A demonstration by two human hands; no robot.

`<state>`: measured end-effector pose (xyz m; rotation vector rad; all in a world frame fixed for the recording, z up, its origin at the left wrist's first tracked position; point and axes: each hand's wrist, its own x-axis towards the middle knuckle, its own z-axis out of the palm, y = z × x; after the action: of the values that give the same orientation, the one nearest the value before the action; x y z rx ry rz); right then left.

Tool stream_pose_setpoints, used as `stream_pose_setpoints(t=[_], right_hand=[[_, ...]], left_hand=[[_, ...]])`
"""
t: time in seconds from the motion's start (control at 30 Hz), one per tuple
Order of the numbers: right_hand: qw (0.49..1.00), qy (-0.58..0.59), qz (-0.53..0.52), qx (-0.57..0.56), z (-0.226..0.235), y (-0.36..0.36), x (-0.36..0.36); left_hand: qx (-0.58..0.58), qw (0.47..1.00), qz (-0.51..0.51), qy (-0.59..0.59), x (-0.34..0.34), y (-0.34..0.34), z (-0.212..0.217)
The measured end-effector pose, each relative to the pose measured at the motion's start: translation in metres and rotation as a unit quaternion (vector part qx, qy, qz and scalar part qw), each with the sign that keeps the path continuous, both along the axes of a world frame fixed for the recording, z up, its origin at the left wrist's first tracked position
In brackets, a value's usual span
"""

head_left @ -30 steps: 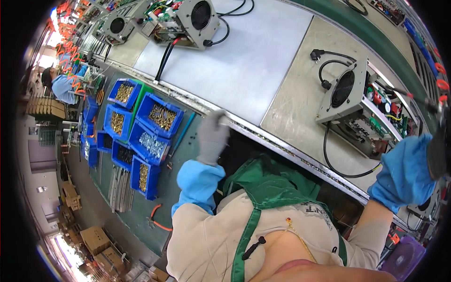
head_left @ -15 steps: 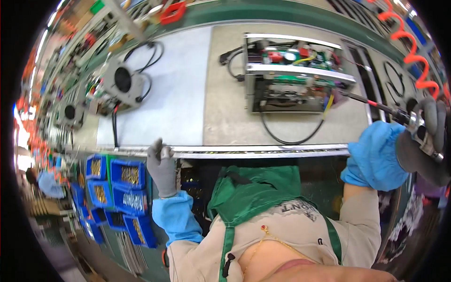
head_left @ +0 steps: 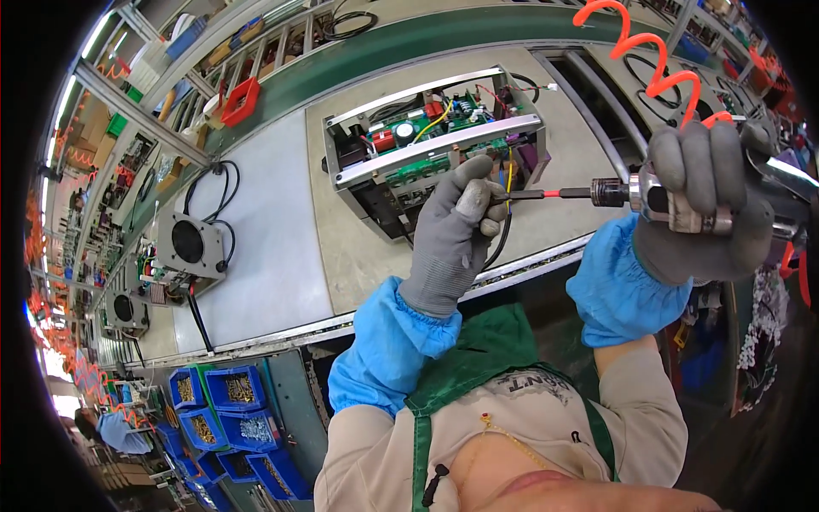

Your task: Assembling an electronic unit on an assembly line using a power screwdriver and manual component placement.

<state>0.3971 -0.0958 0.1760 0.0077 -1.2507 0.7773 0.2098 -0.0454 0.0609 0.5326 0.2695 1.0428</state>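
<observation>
In my right hand (head_left: 704, 188), gloved in grey, is an air screwdriver (head_left: 612, 192), gripped by its metal body with the bit pointing left. My left hand (head_left: 452, 235), also gloved, is closed in a pinch at the tip of the bit (head_left: 546, 194). Whatever lies between those fingertips is too small or hidden to make out. Just behind the left hand stands an open metal-framed electronic unit (head_left: 435, 145) with green circuit boards, and the hand covers part of its near side. A yellow wire (head_left: 510, 171) hangs at the unit's right end.
Blue bins (head_left: 247, 431) of small metal fasteners sit below the bench at left. Partly built units with round fans (head_left: 181, 243) stand on the bench's left part. An orange coiled hose (head_left: 657, 81) hangs at upper right. Metal rails (head_left: 589, 111) lie right of the unit.
My left hand has come from the bench edge to the bit tip and closed there. The screwdriver's tip has drawn away from the unit's right end. The whole view has turned.
</observation>
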Motion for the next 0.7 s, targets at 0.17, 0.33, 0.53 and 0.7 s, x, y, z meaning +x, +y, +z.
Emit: stream_pose_setpoints(t=[0.17, 0.33, 0.53, 0.7], right_hand=[[0.999, -0.011, 0.016, 0.033, -0.007, 0.004, 0.012], [1.0, 0.016, 0.001, 0.009, -0.015, 0.005, 0.017], [0.999, 0.039, 0.022, 0.008, -0.023, 0.008, 0.026], [0.998, 0.066, 0.013, -0.016, -0.025, 0.009, 0.023]], left_hand=[[0.019, 0.999, 0.031, -0.003, 0.014, -0.003, -0.002], [0.049, 0.993, 0.076, 0.078, 0.018, -0.003, -0.004], [0.078, 0.986, 0.099, 0.109, 0.022, -0.001, -0.006], [0.075, 0.986, 0.086, 0.12, 0.02, -0.002, -0.009]])
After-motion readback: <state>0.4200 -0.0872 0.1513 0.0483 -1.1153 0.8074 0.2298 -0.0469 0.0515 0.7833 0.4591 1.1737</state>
